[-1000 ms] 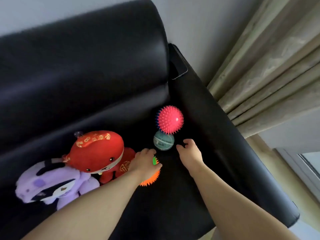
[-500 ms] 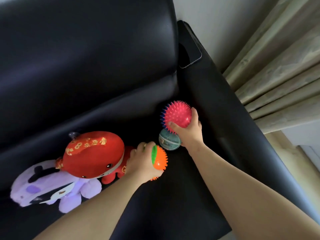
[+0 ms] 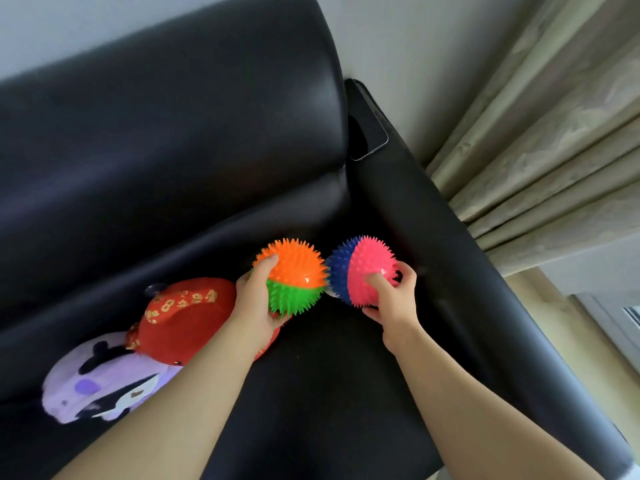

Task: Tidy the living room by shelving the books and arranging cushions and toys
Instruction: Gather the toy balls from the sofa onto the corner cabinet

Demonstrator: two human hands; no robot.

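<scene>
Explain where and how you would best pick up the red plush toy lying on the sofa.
Probably its rounded top, from above. The red plush toy lies on the sofa with that soft bulge facing up and uncovered; the left hand, gripping an orange-green ball, blocks its right side, and a purple plush toy crowds it from the lower left.

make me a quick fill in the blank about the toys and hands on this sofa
1. The left hand grips a spiky ball that is orange and ____.
2. The right hand holds a second spiky ball, blue and ____.
3. Beside the red plush lies a second plush, coloured ____.
4. On the black sofa, a phone lies on the ____.
Missing words: green, pink, purple, armrest.
</scene>
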